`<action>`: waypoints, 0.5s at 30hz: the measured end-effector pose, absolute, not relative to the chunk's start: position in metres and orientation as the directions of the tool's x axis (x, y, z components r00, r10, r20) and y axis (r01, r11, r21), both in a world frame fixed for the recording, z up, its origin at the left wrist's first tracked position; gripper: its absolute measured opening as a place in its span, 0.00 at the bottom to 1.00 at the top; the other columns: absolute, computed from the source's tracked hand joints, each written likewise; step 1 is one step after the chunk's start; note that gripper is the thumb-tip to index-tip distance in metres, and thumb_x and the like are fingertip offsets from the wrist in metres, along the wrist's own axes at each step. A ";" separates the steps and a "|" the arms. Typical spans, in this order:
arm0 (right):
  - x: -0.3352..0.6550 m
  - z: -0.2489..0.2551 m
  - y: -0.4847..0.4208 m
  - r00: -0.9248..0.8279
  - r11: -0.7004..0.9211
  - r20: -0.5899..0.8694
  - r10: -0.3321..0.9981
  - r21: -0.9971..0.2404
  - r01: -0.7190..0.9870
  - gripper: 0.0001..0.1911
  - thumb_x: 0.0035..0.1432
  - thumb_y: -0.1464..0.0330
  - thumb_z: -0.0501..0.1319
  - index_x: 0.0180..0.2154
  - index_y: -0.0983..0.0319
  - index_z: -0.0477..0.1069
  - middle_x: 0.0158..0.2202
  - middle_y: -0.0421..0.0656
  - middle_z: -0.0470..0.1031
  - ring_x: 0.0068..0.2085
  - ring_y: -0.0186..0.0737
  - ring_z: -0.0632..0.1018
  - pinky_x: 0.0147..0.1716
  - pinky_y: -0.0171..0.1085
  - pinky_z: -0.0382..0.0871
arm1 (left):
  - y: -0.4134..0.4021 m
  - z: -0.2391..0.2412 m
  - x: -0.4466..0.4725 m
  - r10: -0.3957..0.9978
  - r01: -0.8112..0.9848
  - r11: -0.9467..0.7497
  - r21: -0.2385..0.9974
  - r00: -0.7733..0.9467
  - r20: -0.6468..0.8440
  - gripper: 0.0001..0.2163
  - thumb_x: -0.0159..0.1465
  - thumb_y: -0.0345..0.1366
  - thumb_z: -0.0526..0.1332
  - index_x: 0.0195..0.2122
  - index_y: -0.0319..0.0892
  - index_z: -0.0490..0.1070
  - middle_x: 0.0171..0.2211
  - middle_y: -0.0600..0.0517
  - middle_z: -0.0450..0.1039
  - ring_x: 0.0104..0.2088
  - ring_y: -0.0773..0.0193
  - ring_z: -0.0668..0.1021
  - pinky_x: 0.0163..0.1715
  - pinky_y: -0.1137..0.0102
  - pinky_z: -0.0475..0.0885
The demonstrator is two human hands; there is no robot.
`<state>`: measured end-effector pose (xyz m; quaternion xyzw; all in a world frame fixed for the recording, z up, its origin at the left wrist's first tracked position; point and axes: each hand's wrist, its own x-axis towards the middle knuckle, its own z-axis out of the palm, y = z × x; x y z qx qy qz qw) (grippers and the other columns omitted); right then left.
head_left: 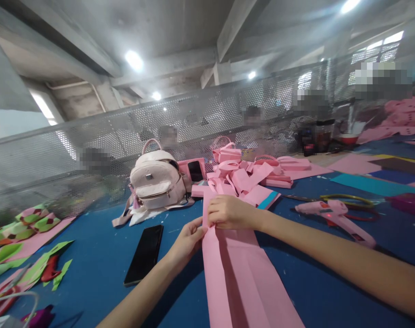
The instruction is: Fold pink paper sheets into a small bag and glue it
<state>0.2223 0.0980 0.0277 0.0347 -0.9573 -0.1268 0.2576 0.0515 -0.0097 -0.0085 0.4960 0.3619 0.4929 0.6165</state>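
Note:
A long pink sheet (pixel 241 278), perhaps felt or paper, runs from the near edge of the view toward the middle of the table, with lengthwise folds. At its left edge my left hand (pixel 189 238) pinches the material between thumb and fingers. My right hand (pixel 233 212) lies across the sheet's far part, fingers curled down onto it; its fingertips are partly hidden. Just beyond is a heap of pink strips and small handled pieces (pixel 241 175). A black phone (pixel 145 254) rests left of my left hand.
A pink glue gun (pixel 334 214) and scissors (pixel 347 202) lie right of my right forearm. A white backpack (pixel 156 180) stands behind the phone. Green scraps (pixel 59 253) and a red-handled tool (pixel 50 268) are at left. A perforated metal screen (pixel 200 123) spans the back.

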 end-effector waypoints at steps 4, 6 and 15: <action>0.219 0.022 0.093 -0.863 0.978 0.498 -0.084 0.207 0.024 0.08 0.64 0.71 0.57 0.35 0.60 0.75 0.36 0.42 0.77 0.38 0.39 0.72 0.38 0.37 0.60 | -0.009 -0.012 0.053 0.965 -0.256 0.005 0.967 0.255 0.063 0.21 0.60 0.43 0.67 0.52 0.39 0.74 0.43 0.43 0.78 0.40 0.57 0.79 0.39 0.69 0.71; 0.219 0.021 0.094 -0.862 0.984 0.505 -0.052 0.175 0.043 0.09 0.65 0.71 0.56 0.36 0.61 0.75 0.37 0.43 0.77 0.38 0.40 0.72 0.38 0.38 0.60 | -0.008 -0.014 0.052 0.960 -0.257 0.002 0.966 0.271 0.070 0.21 0.60 0.44 0.67 0.52 0.39 0.74 0.43 0.43 0.78 0.40 0.57 0.79 0.42 0.68 0.71; 0.221 0.021 0.103 -0.851 0.992 0.509 0.128 -0.063 0.111 0.06 0.61 0.67 0.62 0.31 0.62 0.72 0.34 0.41 0.75 0.36 0.38 0.72 0.35 0.35 0.61 | -0.008 -0.015 0.054 0.934 -0.289 -0.005 0.957 0.341 0.107 0.18 0.59 0.33 0.64 0.52 0.41 0.74 0.44 0.45 0.77 0.40 0.61 0.76 0.44 0.70 0.68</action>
